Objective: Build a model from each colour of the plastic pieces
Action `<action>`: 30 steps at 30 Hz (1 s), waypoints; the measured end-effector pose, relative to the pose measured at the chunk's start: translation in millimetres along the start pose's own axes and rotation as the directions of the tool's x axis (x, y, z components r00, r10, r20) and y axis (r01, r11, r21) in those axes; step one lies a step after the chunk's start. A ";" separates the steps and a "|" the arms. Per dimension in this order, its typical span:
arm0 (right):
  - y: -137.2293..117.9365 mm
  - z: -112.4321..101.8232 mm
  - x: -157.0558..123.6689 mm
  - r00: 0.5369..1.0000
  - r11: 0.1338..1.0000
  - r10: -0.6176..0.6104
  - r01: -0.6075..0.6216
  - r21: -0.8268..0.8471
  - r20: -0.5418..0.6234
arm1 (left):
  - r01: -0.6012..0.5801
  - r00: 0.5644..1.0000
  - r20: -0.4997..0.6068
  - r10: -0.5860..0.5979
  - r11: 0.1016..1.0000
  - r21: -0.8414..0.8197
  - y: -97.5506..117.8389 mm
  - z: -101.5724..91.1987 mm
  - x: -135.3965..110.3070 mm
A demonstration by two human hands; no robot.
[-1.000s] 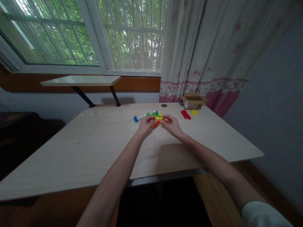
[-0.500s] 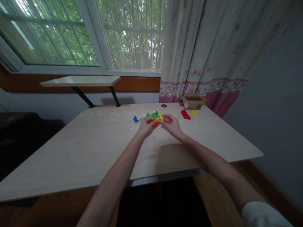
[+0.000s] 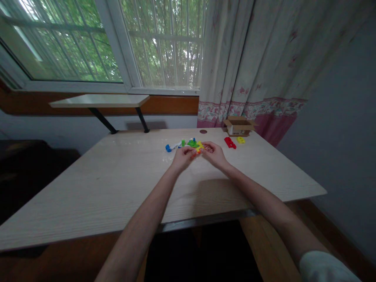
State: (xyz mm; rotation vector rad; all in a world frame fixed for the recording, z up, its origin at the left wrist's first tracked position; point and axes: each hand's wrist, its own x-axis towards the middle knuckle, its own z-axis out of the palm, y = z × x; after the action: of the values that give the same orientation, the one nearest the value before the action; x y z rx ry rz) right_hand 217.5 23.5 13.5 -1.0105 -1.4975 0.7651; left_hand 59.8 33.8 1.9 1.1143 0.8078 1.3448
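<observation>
My left hand (image 3: pixel 182 156) and my right hand (image 3: pixel 214 154) meet above the middle of the wooden table (image 3: pixel 117 184). Both are closed on a small assembly of toy bricks (image 3: pixel 197 150), yellow and orange parts showing between the fingertips. Just behind the hands lies a loose cluster of bricks: green ones (image 3: pixel 192 143), a blue one (image 3: pixel 168 148) and a white piece (image 3: pixel 176 145). Most of the held assembly is hidden by my fingers.
A red brick (image 3: pixel 230 143) and a yellow brick (image 3: pixel 241 140) lie to the right, in front of a small open cardboard box (image 3: pixel 239 125). A round grommet hole (image 3: pixel 203 131) sits at the table's back. Window, shelf and curtain stand behind.
The yellow piece has turned from lying flat between my hands to standing more upright, and my fingertips have closed in tighter around the assembly. My arms have barely shifted.
</observation>
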 end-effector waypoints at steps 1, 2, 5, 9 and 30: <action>-0.3 -3.2 1.9 1.000 1.000 -0.007 0.007 -0.026 -0.006 | 0.003 1.000 -0.007 -0.003 1.000 -0.002 0.4 0.3 0.1; -0.6 -7.8 4.4 1.000 0.998 -0.014 0.013 -0.058 -0.021 | 0.009 1.000 -0.017 -0.009 1.000 0.004 1.5 0.7 0.1; -0.5 -32.4 14.6 0.993 0.968 -0.055 0.028 -0.249 -0.106 | 0.013 0.998 -0.058 -0.010 0.999 0.048 8.4 2.0 -1.1; 7.8 -86.3 27.8 0.981 0.774 -0.074 -0.058 -0.630 -0.181 | -0.002 0.996 -0.087 0.010 0.996 0.091 17.9 3.5 -3.5; 70.0 -180.8 19.5 0.808 0.222 0.204 -0.589 -0.777 -0.553 | -0.071 0.982 -0.150 0.117 0.957 0.280 12.1 -8.0 5.7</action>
State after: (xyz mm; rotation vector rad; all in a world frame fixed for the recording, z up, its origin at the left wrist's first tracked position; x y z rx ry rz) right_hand 407.8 59.0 -9.3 -2.4026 -1.2888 -0.1128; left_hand 48.9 39.3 11.7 1.2806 1.0999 1.4502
